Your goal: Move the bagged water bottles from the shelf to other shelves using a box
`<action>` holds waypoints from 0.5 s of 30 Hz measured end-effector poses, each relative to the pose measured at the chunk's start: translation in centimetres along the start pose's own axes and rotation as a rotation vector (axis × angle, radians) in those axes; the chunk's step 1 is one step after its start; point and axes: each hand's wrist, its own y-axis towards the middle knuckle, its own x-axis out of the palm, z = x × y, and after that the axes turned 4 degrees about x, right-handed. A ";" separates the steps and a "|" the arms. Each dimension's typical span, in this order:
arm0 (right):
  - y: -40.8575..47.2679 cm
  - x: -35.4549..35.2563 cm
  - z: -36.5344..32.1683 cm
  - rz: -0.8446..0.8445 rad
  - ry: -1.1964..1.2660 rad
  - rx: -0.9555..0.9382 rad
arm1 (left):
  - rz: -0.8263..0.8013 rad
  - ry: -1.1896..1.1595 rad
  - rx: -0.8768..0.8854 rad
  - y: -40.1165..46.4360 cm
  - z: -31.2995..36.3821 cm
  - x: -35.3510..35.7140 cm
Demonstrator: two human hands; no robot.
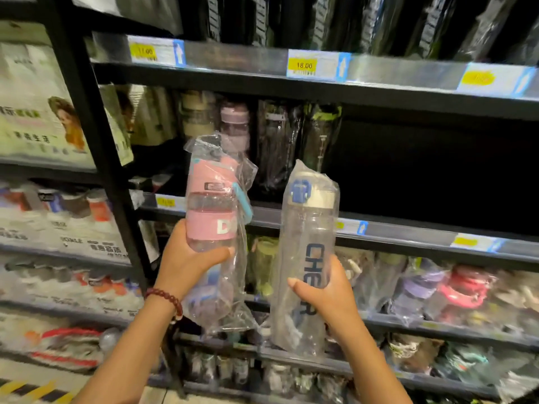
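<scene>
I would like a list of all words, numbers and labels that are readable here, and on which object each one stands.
"18.00": yellow price tag on the upper shelf rail.
"17.00", a little blurred: yellow tag at left on the same rail.
"CHE", then a hidden letter, then "R": clear bottle with blue cap in the right hand.
"D", the rest cut off: pink bottle in the left hand.
Other price tags and the boxes at left: too blurred to read.

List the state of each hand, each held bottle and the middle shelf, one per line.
left hand: grips the pink bottle near its base
right hand: grips the clear bottle low on its body
pink bottle: bagged, held upright, capped
clear bottle: bagged, held upright, tilted slightly, blue-latched lid closed
middle shelf: a few bagged bottles at its left, right part dark, contents there not visible
</scene>
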 end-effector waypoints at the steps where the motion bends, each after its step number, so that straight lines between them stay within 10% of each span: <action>1: 1.2 0.0 -0.4 -0.010 0.002 -0.009 | 0.009 0.007 -0.001 1.1 0.2 0.1; 15: 13.2 7.0 -6.6 -0.050 0.275 0.069 | -0.045 -0.124 -0.059 14.1 -0.3 -5.1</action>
